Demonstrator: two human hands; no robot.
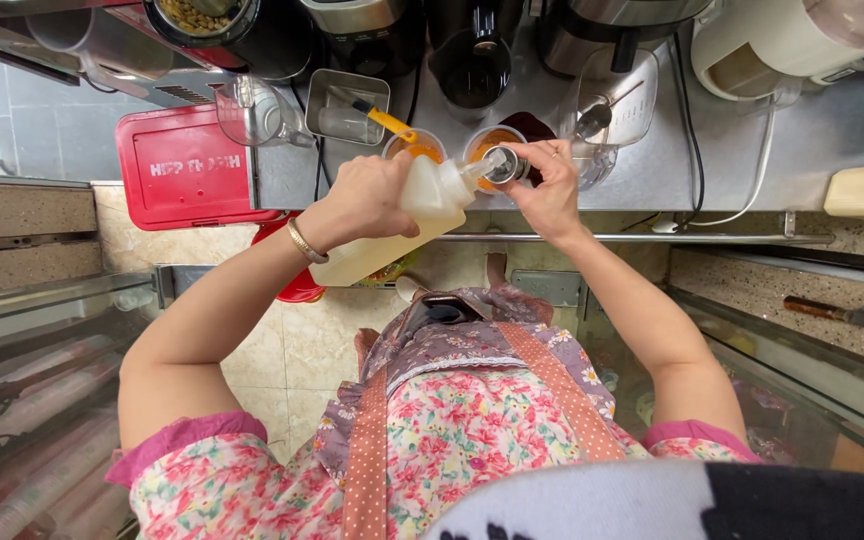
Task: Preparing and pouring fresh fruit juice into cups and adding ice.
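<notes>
There is one view only, from a camera worn on the person's head. It looks steeply down and a little forward, over the floral apron (452,420) and both forearms to the steel tabletop (752,160). The hands sit near the upper middle of the frame, close to the lens. The tiled floor (292,350) shows below them, and glass cases (32,380) flank both sides. Appliances line the top edge, farthest from the camera.

steel counter (752,150), beige tiled floor (297,350)
</notes>
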